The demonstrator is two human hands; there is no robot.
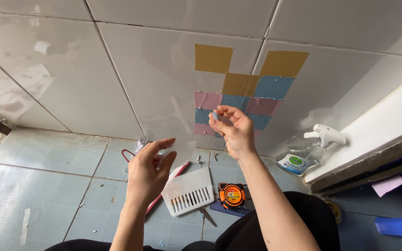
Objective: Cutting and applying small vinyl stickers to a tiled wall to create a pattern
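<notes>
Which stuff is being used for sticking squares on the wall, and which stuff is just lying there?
In use:
left hand with clear backing sheet
right hand with blue square
coloured squares on the wall

Lying about:
spray bottle
tape measure
white scraper
scissors

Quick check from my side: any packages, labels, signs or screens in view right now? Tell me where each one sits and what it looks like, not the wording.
Spray bottle: lying on the floor by the wall at right, clear body, white trigger head.
Label: on the spray bottle, white with a green badge.
Tape measure: on the floor below the right hand, orange and black, round label on its face.
No signs or screens in view.
</notes>
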